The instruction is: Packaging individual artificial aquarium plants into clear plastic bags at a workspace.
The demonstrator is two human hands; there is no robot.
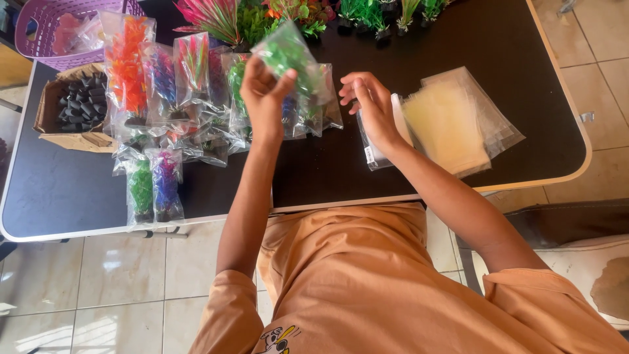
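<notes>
Table [426, 39] first, from where I watch: dark top, pale rim, with tile floor below it. On its left half lies a spread of bagged plants [164, 85], orange, purple and green, and left of those a box [49, 108] of black bases. A stack of empty bags [452, 124] sits on the right half. My left hand [262, 98] is raised over the bagged row, fingers and thumb pinched shut on a bag [288, 59] holding a green plant. Its long axis tilts up and to the left, away from my body. My right hand [373, 108] hovers just right of that bag, fingers spread and holding nothing, close above the stack. So the left hand has it, and the right is the nearer to the empties.
</notes>
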